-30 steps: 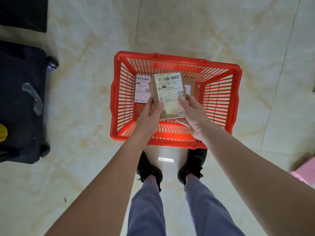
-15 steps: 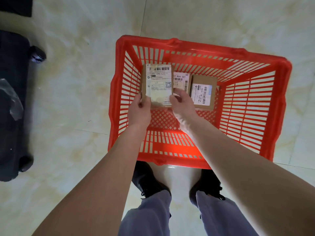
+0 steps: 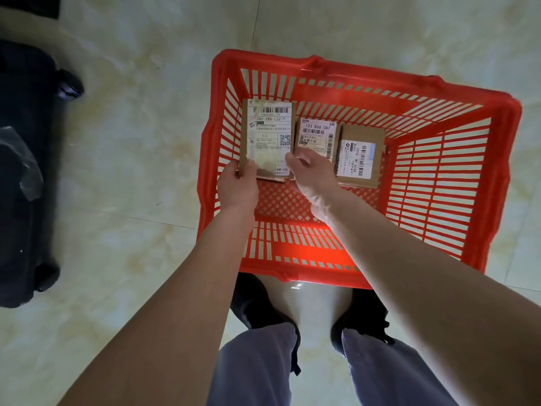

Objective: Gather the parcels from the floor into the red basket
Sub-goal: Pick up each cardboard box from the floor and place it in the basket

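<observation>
A: What's changed?
B: Both arms reach deeper; the parcel point(image 3: 268, 139) has sunk lower inside the basket point(image 3: 497, 183), at its left wall.
A: The hands?
B: Left hand point(image 3: 237, 186) pinches its near-left corner; right hand point(image 3: 311, 174) grips the near-right edge.
A: Its look?
B: Brown card, white barcoded label. Two labelled parcels point(image 3: 317, 136) point(image 3: 360, 155) sit beside it.
A: Hidden?
B: Its underside; small print unreadable.
</observation>
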